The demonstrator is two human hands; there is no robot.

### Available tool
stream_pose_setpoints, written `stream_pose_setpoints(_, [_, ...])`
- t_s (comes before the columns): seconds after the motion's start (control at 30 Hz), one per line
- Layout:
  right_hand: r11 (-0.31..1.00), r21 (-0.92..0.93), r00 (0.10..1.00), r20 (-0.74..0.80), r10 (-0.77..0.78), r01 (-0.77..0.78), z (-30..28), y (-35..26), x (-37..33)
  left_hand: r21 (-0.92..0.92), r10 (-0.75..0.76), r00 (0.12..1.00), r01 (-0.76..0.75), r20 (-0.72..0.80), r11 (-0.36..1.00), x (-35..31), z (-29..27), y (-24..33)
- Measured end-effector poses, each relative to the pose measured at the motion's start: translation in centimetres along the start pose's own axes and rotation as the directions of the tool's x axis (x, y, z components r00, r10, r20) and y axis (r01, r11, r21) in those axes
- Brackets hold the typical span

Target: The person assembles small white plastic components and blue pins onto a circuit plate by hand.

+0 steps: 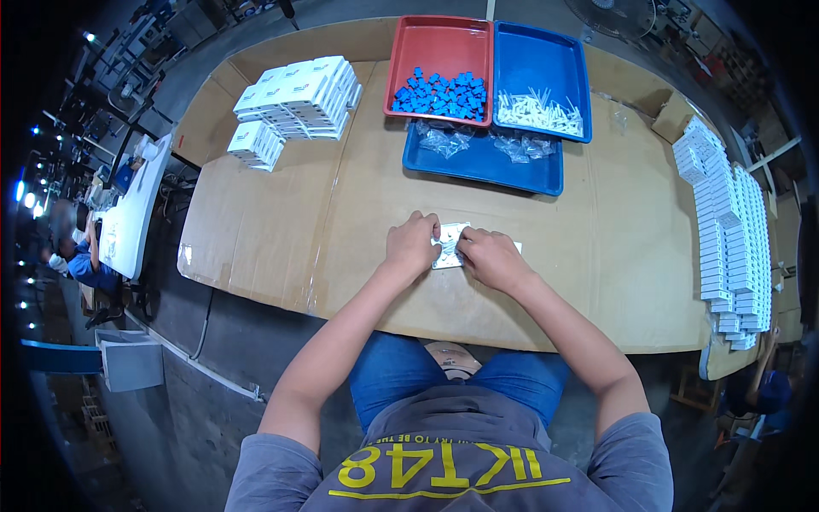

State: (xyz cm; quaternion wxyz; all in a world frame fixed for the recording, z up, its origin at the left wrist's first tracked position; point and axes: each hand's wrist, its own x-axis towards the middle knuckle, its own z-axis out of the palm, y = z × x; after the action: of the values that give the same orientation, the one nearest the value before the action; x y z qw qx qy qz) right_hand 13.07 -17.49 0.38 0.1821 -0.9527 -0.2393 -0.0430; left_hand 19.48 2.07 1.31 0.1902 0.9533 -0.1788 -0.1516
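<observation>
A cardboard-covered table point(341, 213) carries white boxes point(294, 98) at far left and three trays point(482, 162) beyond. At its near edge the left hand point(412, 243) and right hand point(488, 256) each close their grip on a small clear bag point(450, 243) lying flat between them.

Left hand point(411, 245) and right hand point(489, 257) pinch a small clear packet point(450, 243) on the cardboard-covered surface point(597, 256). Beyond: red tray point(437, 43) of blue pieces point(442, 92), blue tray point(541, 55) of white pieces point(537, 113). White boxes point(294, 98) stacked far left, more along right edge.
</observation>
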Motion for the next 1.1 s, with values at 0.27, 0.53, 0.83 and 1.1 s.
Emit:
stream_pose_setpoints(0.27, [0.997, 0.049, 0.998, 0.029, 0.056, -0.058, 0.1, 0.2, -0.6, -0.356, 0.147, 0.972, -0.204, -0.181, 0.912, -1.1, 2.5, -3.0])
stream_pose_setpoints(0.53, [0.968, 0.215, 0.982, -0.104, 0.156, -0.131, -3.8, 2.6, 1.3, -0.496, 0.171, 0.941, -0.301, -0.291, 0.815, -0.1, 2.6, -5.3])
stream_pose_setpoints(0.83, [0.871, 0.282, 0.881, -0.141, 0.452, -0.402, -9.4, 8.4, 6.6, -0.062, 0.505, 0.792, -0.555, -0.343, 0.829, -2.6, 2.1, -5.3])
stream_pose_setpoints(1.1, [0.966, 0.040, 0.895, -0.367, 0.252, -0.255, -8.5, 17.8, 18.1, -0.122, 0.447, 0.825, -0.511, -0.346, 0.851, -2.1, 2.9, -5.5])
